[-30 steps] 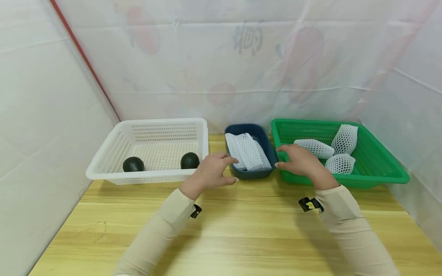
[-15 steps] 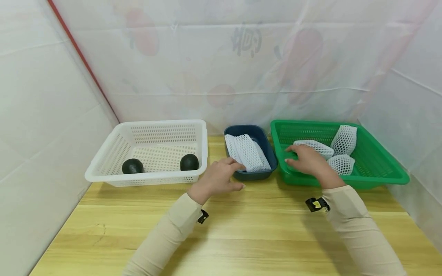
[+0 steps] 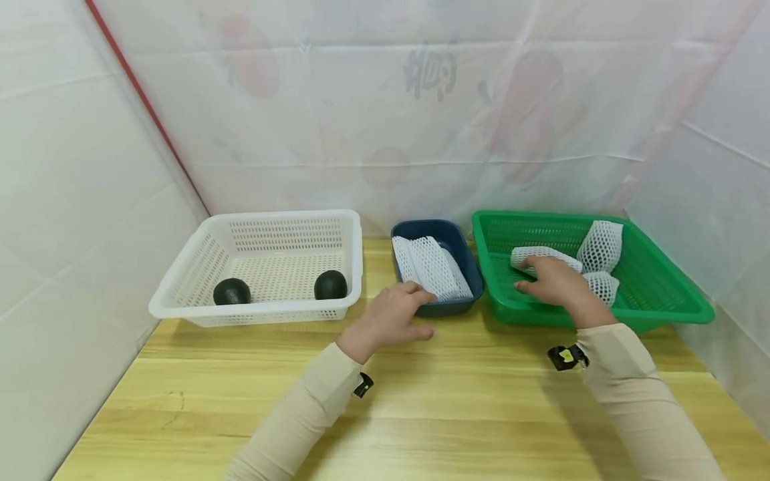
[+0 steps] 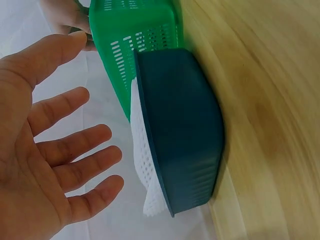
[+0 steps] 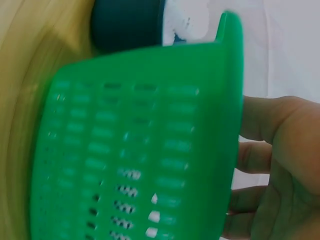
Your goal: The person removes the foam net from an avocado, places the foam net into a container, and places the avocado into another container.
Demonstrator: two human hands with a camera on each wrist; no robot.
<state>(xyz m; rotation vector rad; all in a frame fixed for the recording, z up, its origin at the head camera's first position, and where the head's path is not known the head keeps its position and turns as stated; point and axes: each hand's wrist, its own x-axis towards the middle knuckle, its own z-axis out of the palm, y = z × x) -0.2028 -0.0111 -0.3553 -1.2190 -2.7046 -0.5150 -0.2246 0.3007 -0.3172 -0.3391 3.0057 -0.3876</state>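
Observation:
My left hand (image 3: 391,314) hovers at the front left corner of the dark blue box (image 3: 448,308), fingers spread and holding nothing. Flat white foam net sleeves (image 3: 436,267) lie in that box, and the left wrist view shows them leaning over the rim of the box (image 4: 185,130). Over the front of the green basket (image 3: 662,312) is my right hand (image 3: 555,280), thumb and index finger apart with nothing between them. Beside its fingers lies a net-covered piece (image 3: 544,254). In the right wrist view, the basket wall (image 5: 200,150) hides the fingertips of the right hand (image 5: 290,150).
Two more net-covered pieces (image 3: 600,247) rest in the green basket. At the left stands a white basket (image 3: 252,311) with two dark round fruits (image 3: 231,291) inside. A wooden table (image 3: 445,407) carries everything, with white sheeting (image 3: 361,100) behind and at the sides.
My right hand has moved right, from the green basket's left edge to over its contents. My left hand has shifted slightly right and toward me. The baskets and box stay put.

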